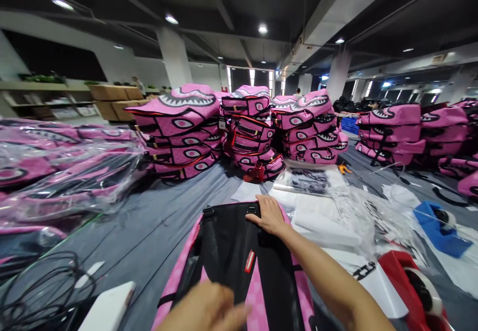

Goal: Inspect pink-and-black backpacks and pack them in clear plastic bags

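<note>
A pink backpack (pixel 239 266) with a black back panel and a small red label lies flat on the grey table in front of me. My right hand (pixel 269 215) rests on its far top edge, fingers bent over the edge by the strap buckles. My left hand (pixel 207 309) hovers blurred at the near end of the backpack, low in the view; whether it touches the fabric I cannot tell.
Stacks of pink shark-mouth backpacks (pixel 186 132) stand across the far table. Bagged backpacks (pixel 63 171) lie left. Clear plastic bags and white sheets (pixel 336 206) lie right, with a red tape dispenser (pixel 414 286) and a blue tape dispenser (pixel 440 226). Black cords (pixel 41 291) lie near left.
</note>
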The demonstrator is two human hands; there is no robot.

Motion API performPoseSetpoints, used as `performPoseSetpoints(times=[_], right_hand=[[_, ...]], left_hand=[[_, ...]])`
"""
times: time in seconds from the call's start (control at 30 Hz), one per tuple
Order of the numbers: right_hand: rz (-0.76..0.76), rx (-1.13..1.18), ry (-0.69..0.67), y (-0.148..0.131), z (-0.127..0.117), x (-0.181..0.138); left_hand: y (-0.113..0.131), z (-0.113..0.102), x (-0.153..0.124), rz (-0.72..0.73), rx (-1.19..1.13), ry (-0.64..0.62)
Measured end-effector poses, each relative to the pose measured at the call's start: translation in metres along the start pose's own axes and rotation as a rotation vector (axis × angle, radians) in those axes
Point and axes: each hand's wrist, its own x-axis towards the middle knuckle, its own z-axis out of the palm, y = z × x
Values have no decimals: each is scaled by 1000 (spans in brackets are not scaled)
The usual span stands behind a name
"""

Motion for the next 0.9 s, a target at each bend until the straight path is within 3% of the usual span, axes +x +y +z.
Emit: performPoseSetpoints(times=[0.03, 0.13, 0.2, 0.3, 0.4, 0.5, 0.63, 0.73, 0.8, 0.9], right_hand=[[2, -13, 21, 0, 3, -2], [-26, 8, 59, 3, 9, -6], [-41, 75, 96, 7, 10, -8], [-58, 209, 163, 16, 13, -12], [-83, 314, 204, 20, 15, -21], [-124, 335, 200, 12, 15, -42], [-171, 250, 94, -3, 9, -84], [-159, 223, -12, -4, 4, -103], [-117, 228, -99, -1, 4, -99], [-2, 155, -269, 5, 12, -69]], left_hand=[[1, -21, 16, 24, 112, 72], [-14, -73, 78, 58, 330, 541], [-36, -87, 118, 10, 412, 573], [-67, -74, 154, 60, 414, 565], [-85, -45, 154, 207, 417, 593], [-98, -24, 132, 307, 436, 637], [-116, 1, 94, 347, 457, 664], [-125, 16, 75, 328, 552, 609], [-127, 19, 76, 292, 620, 532], [-125, 11, 101, 226, 628, 423]])
